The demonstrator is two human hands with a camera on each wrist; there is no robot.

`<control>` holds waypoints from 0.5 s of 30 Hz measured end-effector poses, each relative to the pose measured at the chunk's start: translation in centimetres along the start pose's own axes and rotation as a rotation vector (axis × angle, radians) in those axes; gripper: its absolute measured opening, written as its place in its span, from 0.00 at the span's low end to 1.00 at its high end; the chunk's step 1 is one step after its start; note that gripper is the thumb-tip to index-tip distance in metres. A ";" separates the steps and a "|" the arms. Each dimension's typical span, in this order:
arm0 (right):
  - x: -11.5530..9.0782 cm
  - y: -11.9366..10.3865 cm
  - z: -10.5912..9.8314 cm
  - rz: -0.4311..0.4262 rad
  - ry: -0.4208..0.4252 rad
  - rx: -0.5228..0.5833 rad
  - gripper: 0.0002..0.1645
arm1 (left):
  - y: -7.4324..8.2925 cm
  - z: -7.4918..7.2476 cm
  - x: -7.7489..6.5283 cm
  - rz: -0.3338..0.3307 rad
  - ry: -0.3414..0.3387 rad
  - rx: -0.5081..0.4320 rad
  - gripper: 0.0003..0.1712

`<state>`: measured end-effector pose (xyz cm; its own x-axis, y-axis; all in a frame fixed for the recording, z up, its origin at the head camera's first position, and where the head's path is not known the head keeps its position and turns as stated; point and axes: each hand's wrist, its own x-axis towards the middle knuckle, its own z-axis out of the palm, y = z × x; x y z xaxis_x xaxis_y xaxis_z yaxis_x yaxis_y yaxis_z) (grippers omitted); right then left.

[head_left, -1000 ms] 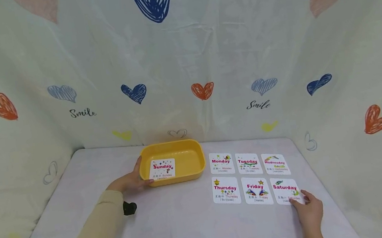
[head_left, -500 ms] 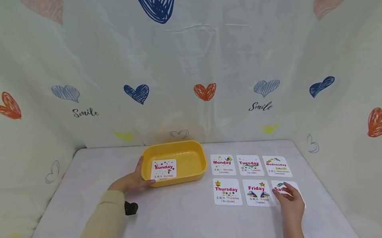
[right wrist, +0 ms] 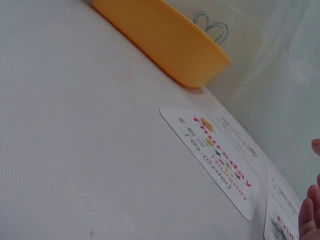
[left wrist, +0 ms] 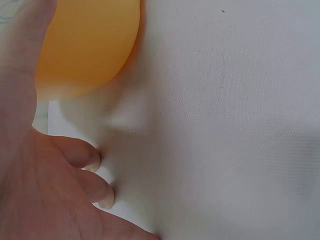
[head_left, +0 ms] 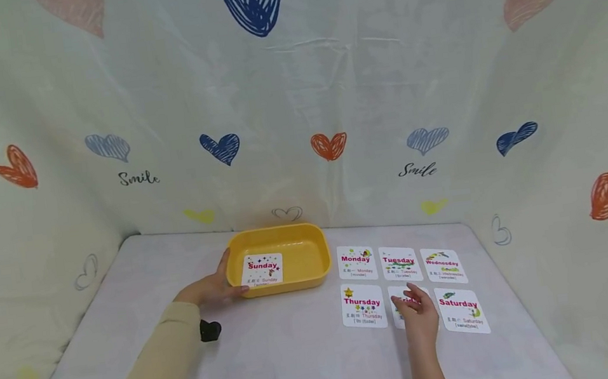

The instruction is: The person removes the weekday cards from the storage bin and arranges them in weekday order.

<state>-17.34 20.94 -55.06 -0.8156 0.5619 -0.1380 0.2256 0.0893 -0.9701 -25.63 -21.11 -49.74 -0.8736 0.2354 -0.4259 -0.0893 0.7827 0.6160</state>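
My left hand (head_left: 215, 289) spans the front left corner of a yellow plastic tray (head_left: 305, 283), holding it between spread digits. In the left wrist view several curled fingers (left wrist: 75, 150) show beside the tray's wall (left wrist: 95, 50). A square "Sunday" card (head_left: 262, 269) leans inside the tray. My right hand (head_left: 420, 315), its fingers loosely bent and spread, overlaps the "Friday" card (head_left: 398, 318) and hides most of it. Just right of the hand lies the "Saturday" card (head_left: 462, 311); the "Thursday" card (head_left: 363, 306) is on its left.
Behind these, "Monday" (head_left: 357, 263), "Tuesday" (head_left: 400, 264) and "Wednesday" (head_left: 443, 265) cards form a back row, right of the tray. They lie on a white-covered table (head_left: 291, 357). A curtain (head_left: 279, 90) printed with hearts rises along the back and sides.
My right hand has moved left from the "Saturday" card to over the "Friday" card, uncovering "Saturday". The left hand stays at the tray, and the view has shifted slightly.
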 end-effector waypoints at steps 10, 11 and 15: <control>-1.4 -1.4 3.8 -0.053 -0.074 0.084 0.29 | 0.1 -0.1 0.0 0.013 0.003 -0.004 0.71; -1.5 -1.6 4.2 -0.059 -0.081 0.096 0.29 | 0.0 0.0 0.0 0.015 0.003 -0.003 0.71; -2.1 -2.0 5.9 -0.081 -0.102 0.120 0.28 | -0.1 0.1 0.1 0.018 0.004 -0.007 0.71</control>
<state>-19.21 14.73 -54.03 -0.8796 0.4703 -0.0717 0.0963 0.0286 -0.9949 -25.69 -21.08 -49.89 -0.8768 0.2476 -0.4122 -0.0768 0.7742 0.6283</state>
